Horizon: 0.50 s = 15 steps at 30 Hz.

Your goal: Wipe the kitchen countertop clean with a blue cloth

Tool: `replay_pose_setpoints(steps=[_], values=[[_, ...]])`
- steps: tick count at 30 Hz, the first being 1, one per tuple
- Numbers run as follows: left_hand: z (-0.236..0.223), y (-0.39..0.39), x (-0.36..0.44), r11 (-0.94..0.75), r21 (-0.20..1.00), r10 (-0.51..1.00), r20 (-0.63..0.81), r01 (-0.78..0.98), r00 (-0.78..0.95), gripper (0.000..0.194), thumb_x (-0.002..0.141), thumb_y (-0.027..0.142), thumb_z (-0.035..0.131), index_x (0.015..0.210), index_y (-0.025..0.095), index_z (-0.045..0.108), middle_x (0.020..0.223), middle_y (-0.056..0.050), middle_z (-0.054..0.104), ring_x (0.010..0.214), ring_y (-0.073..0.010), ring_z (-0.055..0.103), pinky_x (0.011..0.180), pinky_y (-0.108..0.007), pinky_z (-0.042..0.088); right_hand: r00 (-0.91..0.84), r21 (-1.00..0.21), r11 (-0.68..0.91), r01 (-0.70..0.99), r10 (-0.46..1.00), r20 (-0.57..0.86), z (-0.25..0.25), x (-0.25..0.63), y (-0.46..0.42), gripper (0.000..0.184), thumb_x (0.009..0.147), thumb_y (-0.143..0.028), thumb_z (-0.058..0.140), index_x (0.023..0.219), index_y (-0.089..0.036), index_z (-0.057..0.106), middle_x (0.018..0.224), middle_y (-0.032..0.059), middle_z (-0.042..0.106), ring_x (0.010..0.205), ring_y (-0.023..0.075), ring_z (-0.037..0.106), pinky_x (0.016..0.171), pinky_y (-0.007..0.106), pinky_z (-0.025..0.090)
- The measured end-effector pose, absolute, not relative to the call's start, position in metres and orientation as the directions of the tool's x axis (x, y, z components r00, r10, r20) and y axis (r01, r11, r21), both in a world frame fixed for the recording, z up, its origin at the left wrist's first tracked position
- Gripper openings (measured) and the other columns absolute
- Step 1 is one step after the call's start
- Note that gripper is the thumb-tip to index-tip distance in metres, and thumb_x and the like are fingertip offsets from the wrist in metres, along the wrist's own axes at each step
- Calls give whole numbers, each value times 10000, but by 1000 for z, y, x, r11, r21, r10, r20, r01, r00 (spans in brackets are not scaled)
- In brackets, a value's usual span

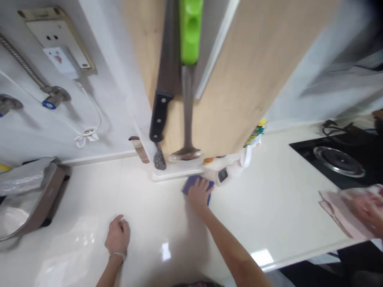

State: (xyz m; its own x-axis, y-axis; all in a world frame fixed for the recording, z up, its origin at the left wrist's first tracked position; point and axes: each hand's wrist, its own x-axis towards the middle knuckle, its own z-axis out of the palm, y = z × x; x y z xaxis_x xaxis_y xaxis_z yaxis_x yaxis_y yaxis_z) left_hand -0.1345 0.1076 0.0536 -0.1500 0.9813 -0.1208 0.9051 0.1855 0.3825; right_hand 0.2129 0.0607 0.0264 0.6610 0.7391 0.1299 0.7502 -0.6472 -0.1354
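Your right grip [200, 194] lies flat over the blue cloth [189, 184], fingers a little apart, palm side down, pressing rather than pinching as far as shows. Your left grip [117, 235] rests on the bench [149, 223], loosely curled; can't tell if anything is inside.

Cloth sits on the bench just in front of the white ledge [176, 174], near the white gadget [222, 175]; whether it touches the ledge, can't tell.

Handling, judged by eye: light, soft, floppy, nothing to break. Should slide easily on that glossy top, so keep your fingers spread over its middle; to lift, pinch a free corner or bunch the centre. Wet or dry: can't tell. Mind the gadget beside your fingertips, it looks easy to knock.

Writing: none you can read. Colourful pack [255, 133] has print, too blurred. Charger [61, 61] carries a small picture, no legible brand. Gadget's dark display: no digits you can make out. Blue cloth: no label visible. Pink cloth [336, 211] at far right, by another person's hand [369, 209]: no readable lettering.
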Motion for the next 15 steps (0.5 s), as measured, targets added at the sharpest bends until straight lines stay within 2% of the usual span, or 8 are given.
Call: replay_pose_setpoints(steps=[3,8,13,15], values=[[50,107,-136,179,392,983,-106,902,-149,395,981,391,363,1256,199,571,1238,-110,621,1048,-256,629,845,-379,496,550,-172,-534,828,833,61,28,171,72,611,942,-277,326,1485,-1,379,1547,316,311,1445,474,260,1098,791,75],[40,104,-139,110,417,994,-34,902,-105,342,987,327,382,1221,190,589,1214,-92,634,1034,-217,626,835,-330,484,223,-261,-216,941,975,-1,29,88,95,648,954,-361,380,1524,-57,333,1606,253,228,1486,457,159,1146,745,19],[32,101,-143,53,415,998,9,908,-62,301,994,304,391,1196,198,588,1166,-75,642,1014,-202,628,815,-304,484,-179,-300,187,935,982,55,31,46,129,639,961,-396,405,1515,-81,358,1613,227,236,1511,408,89,1203,653,-9],[31,100,-143,53,411,998,-2,910,-57,295,998,301,388,1193,201,586,1150,-73,642,999,-202,628,805,-306,482,-275,-297,284,912,959,74,33,41,148,630,958,-395,421,1510,-96,371,1609,222,252,1515,391,77,1209,632,-29]])
